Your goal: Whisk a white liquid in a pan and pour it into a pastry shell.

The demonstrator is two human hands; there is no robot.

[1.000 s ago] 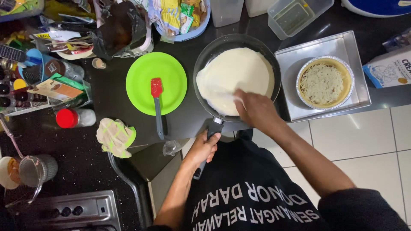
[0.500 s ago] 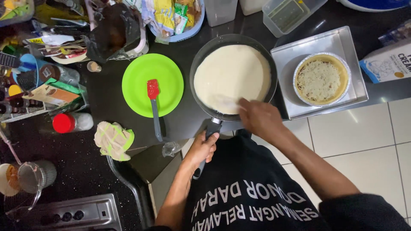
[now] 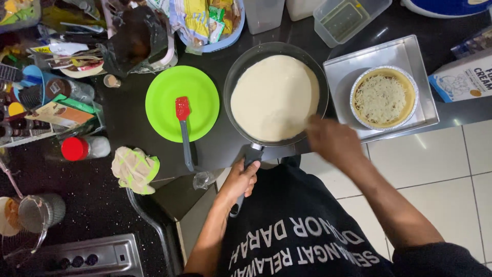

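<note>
The left hand [image 3: 241,180] wraps its grip tight around the handle of the pan [image 3: 241,77], which holds a pale crepe [image 3: 274,97] on the dark table [image 3: 128,123]. The right hand [image 3: 333,141] blurs at the pan's near rim; I cannot tell its grip.

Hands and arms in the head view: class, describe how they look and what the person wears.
Both the left hand and right hand are bare, without gloves, rings or a watch. The forearms are uncovered. The black shirt carries white block lettering.
</note>
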